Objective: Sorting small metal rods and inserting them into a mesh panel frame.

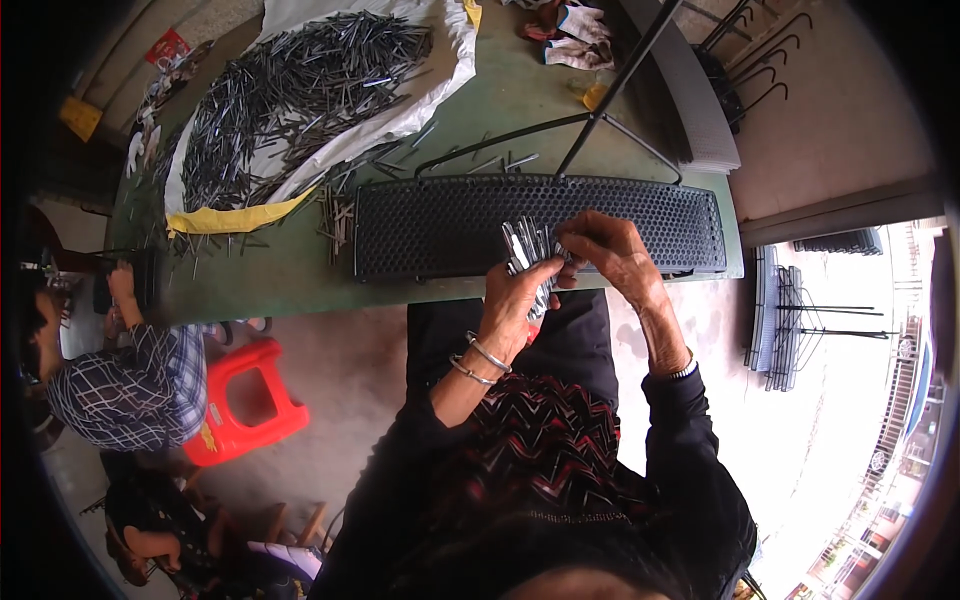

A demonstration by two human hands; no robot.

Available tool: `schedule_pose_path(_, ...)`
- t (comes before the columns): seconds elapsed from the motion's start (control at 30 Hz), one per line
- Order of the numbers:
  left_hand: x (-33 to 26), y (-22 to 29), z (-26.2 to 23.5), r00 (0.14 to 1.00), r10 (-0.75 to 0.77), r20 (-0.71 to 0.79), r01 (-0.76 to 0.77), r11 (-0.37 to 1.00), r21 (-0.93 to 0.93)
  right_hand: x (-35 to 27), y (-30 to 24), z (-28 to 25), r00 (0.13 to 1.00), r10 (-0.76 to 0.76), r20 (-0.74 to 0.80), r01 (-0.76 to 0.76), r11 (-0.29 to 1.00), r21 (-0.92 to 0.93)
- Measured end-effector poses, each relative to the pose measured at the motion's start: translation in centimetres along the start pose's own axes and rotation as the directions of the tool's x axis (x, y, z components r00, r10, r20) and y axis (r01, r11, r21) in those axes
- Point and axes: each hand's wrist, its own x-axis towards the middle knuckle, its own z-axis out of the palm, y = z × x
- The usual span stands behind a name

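Note:
My left hand (506,303) is closed around a bundle of short, shiny metal strips (524,243), whose upper ends fan out above the thumb. My right hand (615,256) meets the bundle at its right side, thumb and fingertips pinched together. What those fingertips hold, if anything, is too small to make out. Both hands are just over the near edge of a black perforated metal panel (430,228) lying along the table's front. Thin black rods (500,135) rise from the panel's far side.
Many loose metal strips (300,90) lie heaped on a white sack (440,95) on the green table (250,285). Work gloves (580,38) lie at the back. A red plastic stool (290,415) and a seated person (130,385) are at left; wire racks (785,325) stand at right.

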Motion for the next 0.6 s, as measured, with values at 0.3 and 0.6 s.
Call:
schedule_pose_path(0.3, 0.3, -0.5, 0.3, 0.996, -0.049, 0.073, 0.058, 0.991, -0.119, -0.3, 0.4, -1.1, 1.000, 0.004, -0.014, -0.006, 0.993, -0.120)
schedule_pose_path(0.6, 0.8, -1.3, -0.1, 0.982, -0.154, 0.107, 0.179, 0.939, -0.293, 3.4, 1.5, -2.9, 0.770, -0.416, -0.484, 0.185, 0.871, -0.454)
